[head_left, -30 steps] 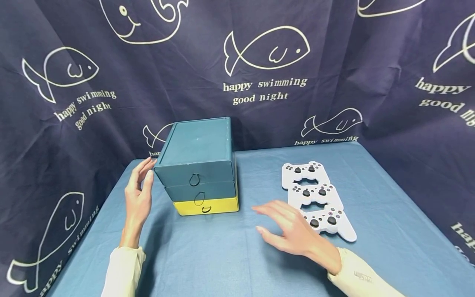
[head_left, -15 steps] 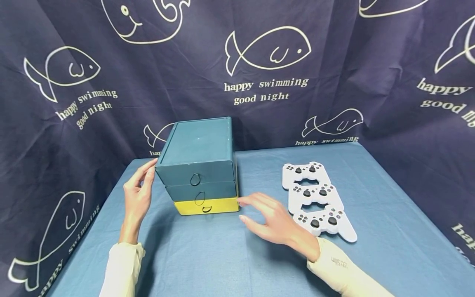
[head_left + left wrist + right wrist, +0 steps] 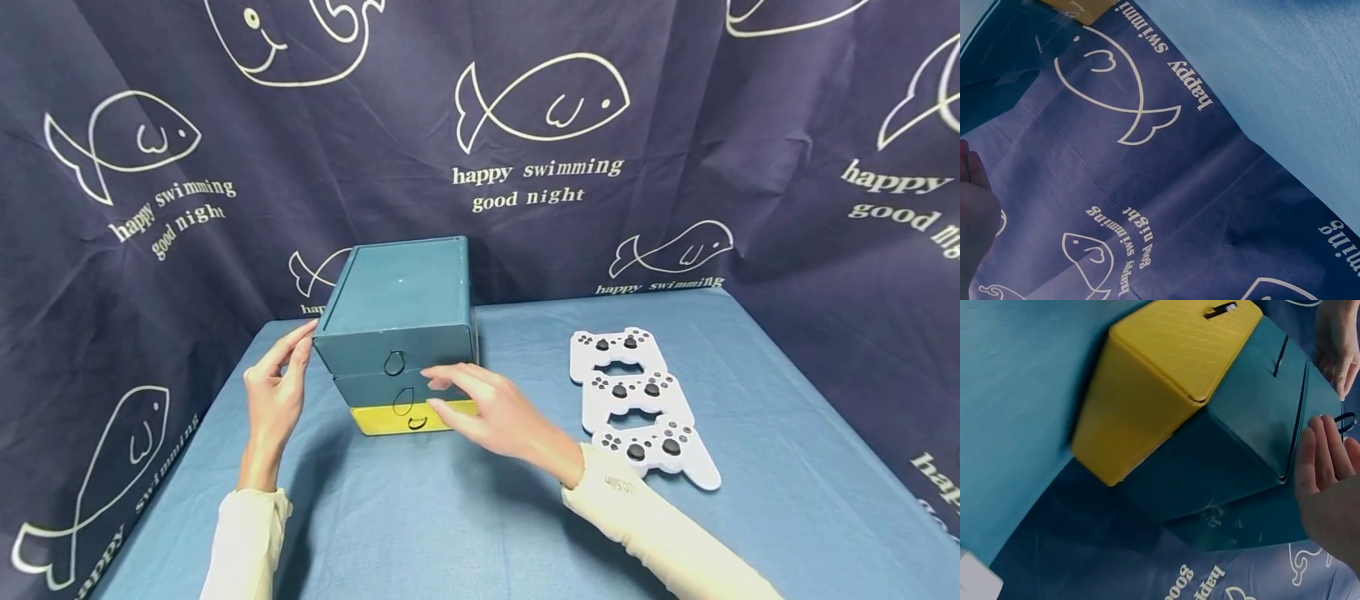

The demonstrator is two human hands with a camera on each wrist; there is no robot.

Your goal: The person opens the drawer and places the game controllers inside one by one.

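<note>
A stack of three drawers (image 3: pixel 397 283) stands at the back left of the table, two teal boxes over a yellow bottom drawer (image 3: pixel 372 422). All three fronts are closed, each with a dark loop pull. My left hand (image 3: pixel 273 392) rests its extended fingertips against the stack's upper left edge. Before the fronts hovers my right hand (image 3: pixel 491 412), fingers loosely extended and thumb apart, just right of the pulls and holding nothing. In the right wrist view its fingers (image 3: pixel 1329 450) lie close to the top loop pull (image 3: pixel 1348 415). The left wrist view catches only part of the left hand (image 3: pixel 975 219).
Three white game-controller-shaped pieces (image 3: pixel 637 404) with black sticks lie overlapped in a column at the right. A blue cloth (image 3: pixel 525 533) covers the table. Dark fish-print curtains (image 3: pixel 540 242) hang behind it and along both sides.
My right hand has moved left and slightly up, from open table beside the controllers to the drawer fronts. The left fingertips have come in against the stack's edge. The drawers have not moved.
</note>
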